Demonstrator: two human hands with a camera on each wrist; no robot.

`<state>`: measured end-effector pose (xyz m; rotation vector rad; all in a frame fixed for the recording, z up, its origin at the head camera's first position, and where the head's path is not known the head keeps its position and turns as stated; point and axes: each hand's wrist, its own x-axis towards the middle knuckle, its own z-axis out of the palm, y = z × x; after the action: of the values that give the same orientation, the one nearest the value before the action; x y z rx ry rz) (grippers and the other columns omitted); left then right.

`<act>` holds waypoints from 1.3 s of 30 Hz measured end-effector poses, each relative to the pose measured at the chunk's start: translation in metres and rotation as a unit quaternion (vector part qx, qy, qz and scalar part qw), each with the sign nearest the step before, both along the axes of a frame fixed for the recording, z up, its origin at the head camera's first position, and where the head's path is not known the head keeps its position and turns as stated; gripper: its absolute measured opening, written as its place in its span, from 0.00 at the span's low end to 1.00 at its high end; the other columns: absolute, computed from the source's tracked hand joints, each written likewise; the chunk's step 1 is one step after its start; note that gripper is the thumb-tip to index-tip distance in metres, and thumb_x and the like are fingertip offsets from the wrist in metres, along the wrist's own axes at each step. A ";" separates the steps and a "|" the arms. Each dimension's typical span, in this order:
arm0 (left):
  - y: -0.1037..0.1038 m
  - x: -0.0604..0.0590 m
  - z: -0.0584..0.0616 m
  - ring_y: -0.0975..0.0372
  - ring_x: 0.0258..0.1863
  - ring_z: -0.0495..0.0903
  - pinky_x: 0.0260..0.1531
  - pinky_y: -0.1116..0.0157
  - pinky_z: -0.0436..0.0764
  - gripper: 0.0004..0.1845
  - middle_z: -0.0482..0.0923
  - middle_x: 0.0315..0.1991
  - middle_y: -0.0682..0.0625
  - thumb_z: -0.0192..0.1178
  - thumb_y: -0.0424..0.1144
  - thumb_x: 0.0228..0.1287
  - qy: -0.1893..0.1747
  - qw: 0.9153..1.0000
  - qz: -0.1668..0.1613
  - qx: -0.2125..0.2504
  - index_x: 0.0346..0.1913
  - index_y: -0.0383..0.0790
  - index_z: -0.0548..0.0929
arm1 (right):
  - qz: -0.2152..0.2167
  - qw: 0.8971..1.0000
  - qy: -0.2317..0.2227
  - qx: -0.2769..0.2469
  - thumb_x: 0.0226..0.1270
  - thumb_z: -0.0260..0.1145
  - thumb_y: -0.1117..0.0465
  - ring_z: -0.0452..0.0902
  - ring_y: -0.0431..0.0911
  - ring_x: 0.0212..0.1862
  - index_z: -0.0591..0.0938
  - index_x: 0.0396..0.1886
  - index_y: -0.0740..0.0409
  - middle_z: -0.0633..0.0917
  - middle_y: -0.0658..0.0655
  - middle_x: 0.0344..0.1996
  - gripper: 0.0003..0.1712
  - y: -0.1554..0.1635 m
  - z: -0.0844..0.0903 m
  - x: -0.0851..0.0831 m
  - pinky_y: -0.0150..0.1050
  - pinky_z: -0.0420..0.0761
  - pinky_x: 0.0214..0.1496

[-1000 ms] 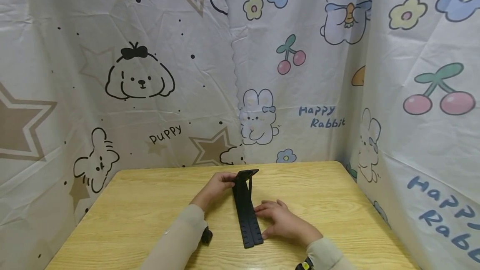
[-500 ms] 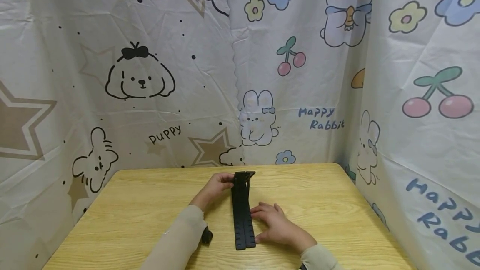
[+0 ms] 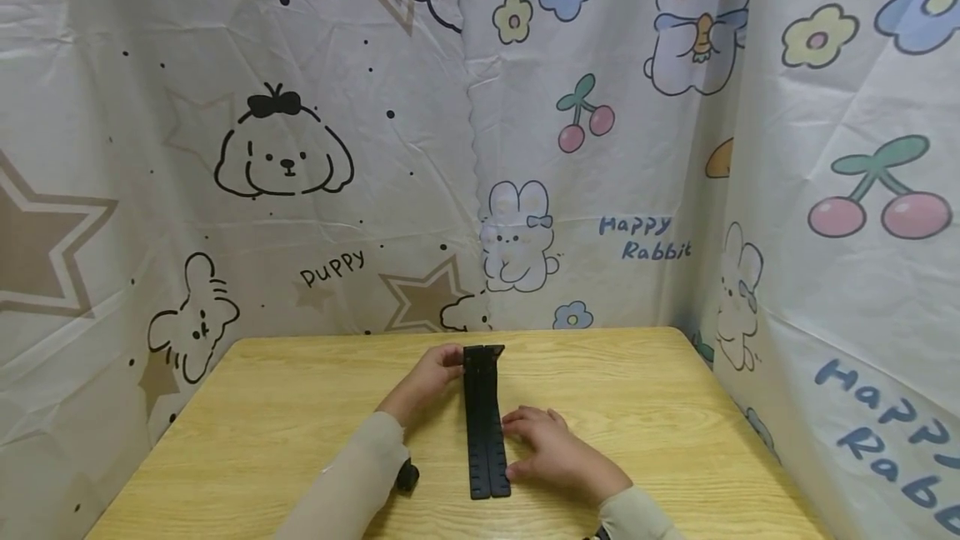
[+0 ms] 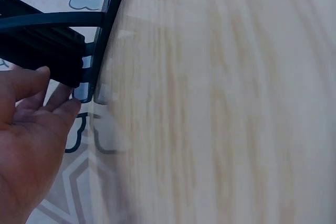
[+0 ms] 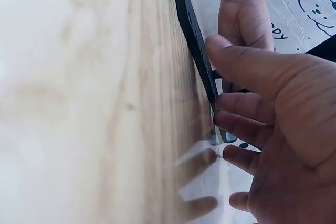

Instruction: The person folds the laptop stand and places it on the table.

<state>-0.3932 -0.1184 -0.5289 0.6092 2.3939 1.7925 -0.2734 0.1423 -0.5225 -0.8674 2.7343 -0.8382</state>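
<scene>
A long black folding stand rests lengthwise on the table, its notched end towards me and its raised top at the far end. My left hand holds the far left edge near that top. In the left wrist view, thumb and fingers meet around a corner of the stand's dark panel, under curved black struts. My right hand lies along the stand's right side, thumb nearer me, fingertips right at the edge. The right wrist view shows its fingers loosely extended beside the stand's thin rim.
The wood-grain table stretches out on both sides of the stand. Behind it and to the right hangs a pale curtain printed with puppies, rabbits and cherries. A small dark wrist device sits under the left sleeve.
The stand has turned from a slant to nearly straight away from me, its near end shifting left. My right hand has moved slightly left with it; the left stays at the far edge.
</scene>
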 end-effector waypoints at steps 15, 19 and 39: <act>-0.008 0.031 0.020 0.49 0.56 0.82 0.57 0.51 0.82 0.12 0.84 0.53 0.39 0.63 0.29 0.70 0.024 0.994 0.091 -0.057 0.54 0.33 0.84 | -0.054 0.996 0.021 -0.066 0.69 0.72 0.54 0.70 0.60 0.70 0.81 0.63 0.58 0.77 0.59 0.66 0.25 0.002 0.009 -0.026 0.60 0.69 0.73; -0.010 0.041 0.024 0.50 0.55 0.82 0.57 0.51 0.81 0.12 0.83 0.55 0.37 0.62 0.31 0.72 0.028 0.992 0.106 -0.067 0.55 0.32 0.83 | -0.067 0.993 0.029 -0.090 0.70 0.71 0.56 0.70 0.60 0.70 0.82 0.61 0.56 0.77 0.58 0.65 0.23 0.003 0.009 -0.031 0.60 0.67 0.74; 0.000 0.061 0.022 0.44 0.68 0.72 0.68 0.40 0.70 0.13 0.77 0.65 0.41 0.71 0.38 0.64 0.075 0.987 0.086 -0.112 0.49 0.36 0.86 | -0.076 0.983 0.067 -0.155 0.65 0.75 0.60 0.73 0.60 0.68 0.86 0.52 0.58 0.79 0.59 0.64 0.17 -0.009 0.008 -0.064 0.61 0.70 0.71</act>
<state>-0.3324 -0.1181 -0.5074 0.5449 2.7761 1.5520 -0.3375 0.1334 -0.5147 -0.7989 2.8596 -1.3097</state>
